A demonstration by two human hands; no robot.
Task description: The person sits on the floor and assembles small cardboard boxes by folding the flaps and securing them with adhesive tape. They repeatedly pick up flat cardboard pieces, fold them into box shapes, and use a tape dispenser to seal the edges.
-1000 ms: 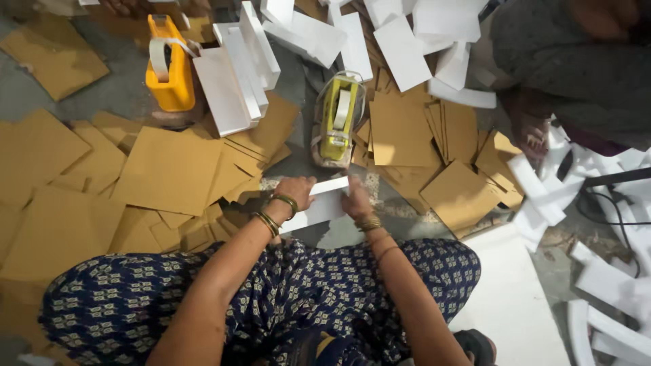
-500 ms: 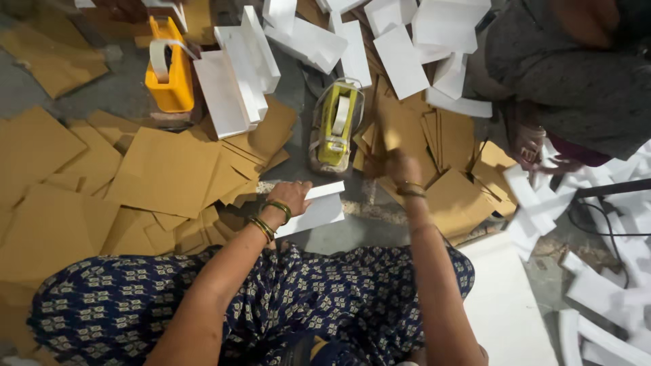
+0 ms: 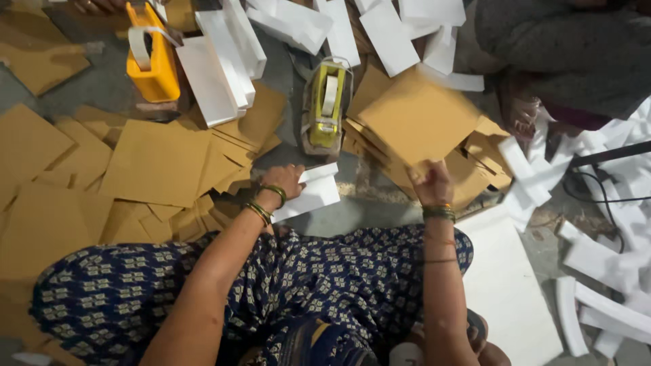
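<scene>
- Your right hand (image 3: pixel 431 183) pinches one brown card sheet (image 3: pixel 419 115) by its lower corner and holds it lifted and tilted, just right of the yellow tape dispenser (image 3: pixel 327 102). Held by one corner only, I judge the sheet could bend, swing, or slip from your fingers.
- The lifted sheet hangs over the stack of brown sheets (image 3: pixel 475 163) right of the dispenser. That stack looks loosely fanned, so a trailing edge might drag a neighbour off it.
- Your left hand (image 3: pixel 285 181) lies pressed, fingers together, on the folded white box (image 3: pixel 312 193), just below the dispenser on the floor. If that pressure eases, the box may well spring open or slide on the bare floor (image 3: pixel 352 210).
- The dispenser sits between your two hands, touching the brown stack on its right. A sweep of the sheet across it could knock it over or catch on the tape roll.
- Left of the dispenser, loose brown sheets (image 3: pixel 156 159) overlap and run under your knee; they could slide underfoot or crease.
- Further left of the dispenser stands an orange tape dispenser (image 3: pixel 152 64), well apart from your hands.
- Another person's foot (image 3: pixel 519 115) rests far right of the dispenser, near the brown stack and the white foam strips (image 3: pixel 610 264); a swinging sheet might brush it.
</scene>
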